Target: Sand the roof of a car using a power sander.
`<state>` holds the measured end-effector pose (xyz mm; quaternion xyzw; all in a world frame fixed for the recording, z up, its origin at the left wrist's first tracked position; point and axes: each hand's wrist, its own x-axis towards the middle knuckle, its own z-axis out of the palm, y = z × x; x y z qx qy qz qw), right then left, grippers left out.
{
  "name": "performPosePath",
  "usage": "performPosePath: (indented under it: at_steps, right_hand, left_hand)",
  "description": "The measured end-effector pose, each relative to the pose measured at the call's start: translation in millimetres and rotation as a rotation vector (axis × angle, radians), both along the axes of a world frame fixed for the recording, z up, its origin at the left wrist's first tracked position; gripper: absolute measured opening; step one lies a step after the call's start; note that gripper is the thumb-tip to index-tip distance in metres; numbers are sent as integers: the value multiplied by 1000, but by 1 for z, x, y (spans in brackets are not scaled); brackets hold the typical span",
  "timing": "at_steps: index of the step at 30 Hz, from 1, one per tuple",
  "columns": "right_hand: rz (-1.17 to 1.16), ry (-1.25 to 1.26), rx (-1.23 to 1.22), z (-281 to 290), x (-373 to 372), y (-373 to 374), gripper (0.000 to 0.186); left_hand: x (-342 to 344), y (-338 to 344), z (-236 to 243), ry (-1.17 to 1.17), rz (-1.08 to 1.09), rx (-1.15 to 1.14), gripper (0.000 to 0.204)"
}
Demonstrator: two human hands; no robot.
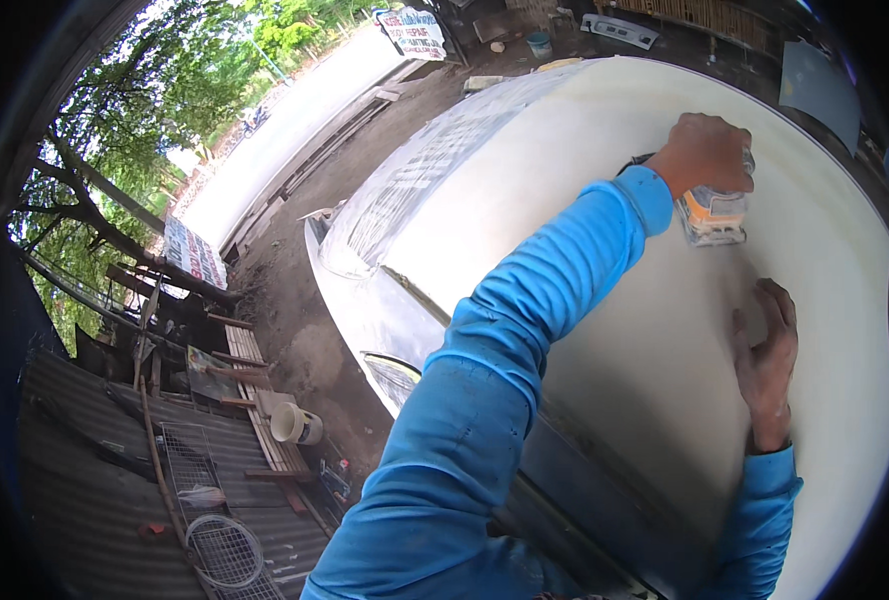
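Observation:
My left hand (707,152) is closed round the top of an orange and grey power sander (715,215), which sits on the pale roof of a car (605,330). A dark piece, perhaps its cord, shows beside my left wrist. Lower on the roof and nearer to me, my right hand (768,360) has its thumb apart from its curved fingers and holds nothing. It is close to the roof surface; how much of it touches I cannot tell. Both arms wear blue sleeves.
Masking sheet (405,190) covers the car's windscreen on the left. Beyond are dirt ground, a white bucket (297,424), bamboo slats (255,365), a corrugated metal sheet (75,450) and a wire rack (223,550). A bumper (620,31) and a grey panel (821,95) lie at the back.

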<state>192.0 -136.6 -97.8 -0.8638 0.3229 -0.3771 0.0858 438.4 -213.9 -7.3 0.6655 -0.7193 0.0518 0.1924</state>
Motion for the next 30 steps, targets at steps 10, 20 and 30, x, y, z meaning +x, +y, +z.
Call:
performPosePath:
  at_steps: [10,20,30]
  right_hand:
    - [41,-1,21,3,5,0,33]
    - [15,-71,7,23,10,10,72]
    - [-37,82,-126,73,2,110,85]
  left_hand:
    - [94,-68,-3,-63,294,82,72]
    - [46,30,28,644,-69,457,81]
    - [86,202,-10,985,-215,178,50]
